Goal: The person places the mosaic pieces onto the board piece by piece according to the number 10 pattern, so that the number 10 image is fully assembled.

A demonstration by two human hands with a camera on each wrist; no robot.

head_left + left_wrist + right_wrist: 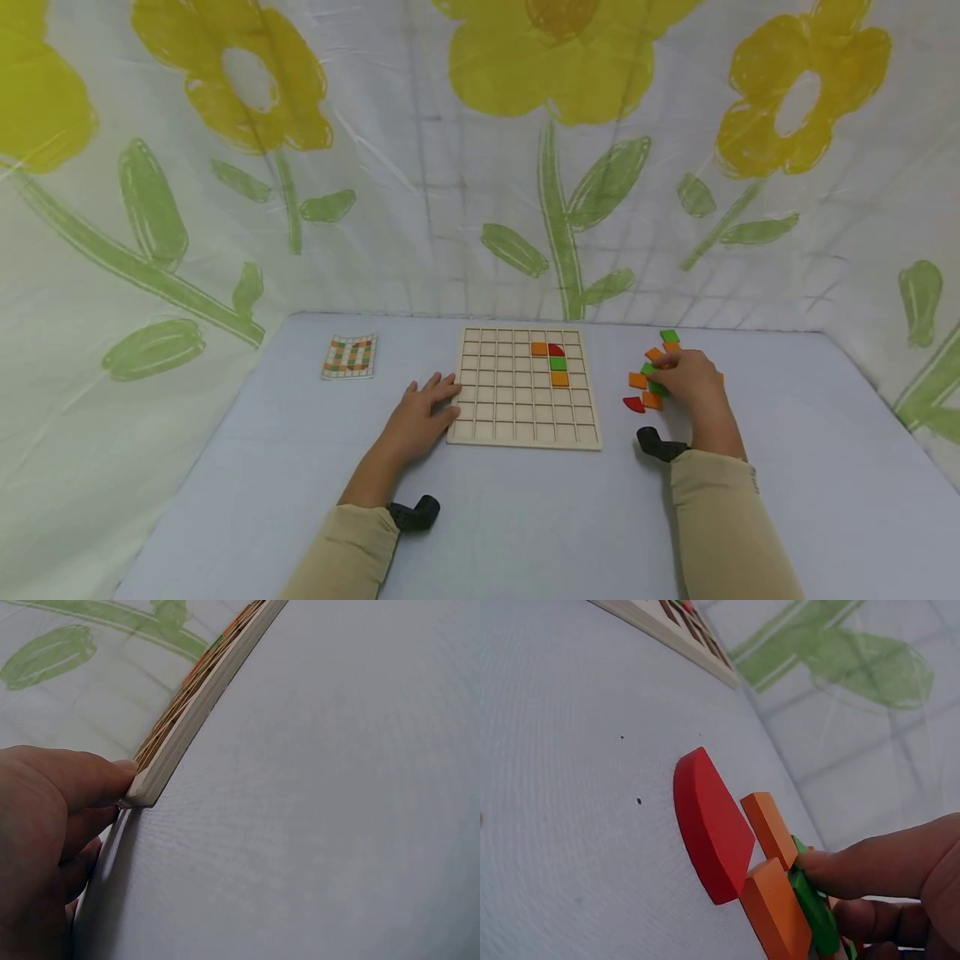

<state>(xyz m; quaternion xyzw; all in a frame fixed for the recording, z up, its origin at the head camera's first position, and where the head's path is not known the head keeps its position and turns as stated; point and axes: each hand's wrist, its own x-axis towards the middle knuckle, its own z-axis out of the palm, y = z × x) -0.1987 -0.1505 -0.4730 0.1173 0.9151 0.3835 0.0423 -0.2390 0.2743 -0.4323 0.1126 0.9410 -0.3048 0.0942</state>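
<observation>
A pale wooden grid board [503, 412] lies on the table. My left hand [416, 421] rests at its left edge, fingers spread, and the thumb [124, 776] touches the corner in the left wrist view. Towards the board's upper right sit an orange square tile [539, 349], a red quarter-round tile [556, 350], a green square [558, 364] and another orange square [559, 379]. To the right of the board, my right hand [693, 383] reaches into loose tiles. Its thumb touches a green tile [817, 915]; whether the fingers grip it is hidden.
A small card [349, 357] with a coloured grid pattern lies left of the board. Around my right hand are several loose orange and green squares, with a loose red quarter-round tile [633, 404] at their near side. A flower-printed curtain [420, 208] hangs behind the table.
</observation>
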